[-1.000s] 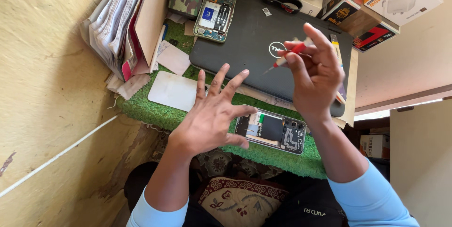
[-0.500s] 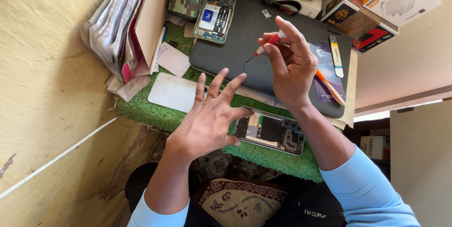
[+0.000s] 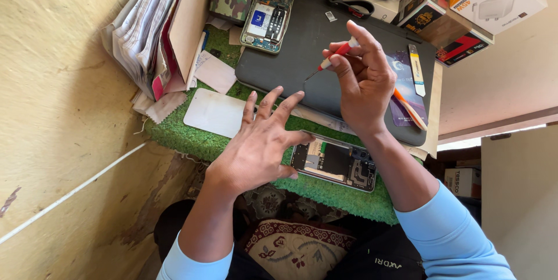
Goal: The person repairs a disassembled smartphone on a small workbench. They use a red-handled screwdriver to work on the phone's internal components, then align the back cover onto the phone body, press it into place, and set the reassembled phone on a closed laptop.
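While a dark closed laptop (image 3: 302,65) fills the middle of a green mat (image 3: 174,132), a person in light blue sleeves works over it. Left of the laptop leans a stack of papers (image 3: 145,30); beyond its far right corner sit cardboard boxes (image 3: 476,1). A white pad (image 3: 212,112) lies just off the laptop's near left corner. The left hand (image 3: 258,146), fingers spread wide, presses down at the laptop's near edge, beside an opened phone (image 3: 337,164) lying face down on the mat. A second opened phone (image 3: 268,15) rests on the laptop's far left corner. Above the lid, the right hand (image 3: 363,85) pinches a red-and-white screwdriver (image 3: 334,57), its tip angled toward the lid.
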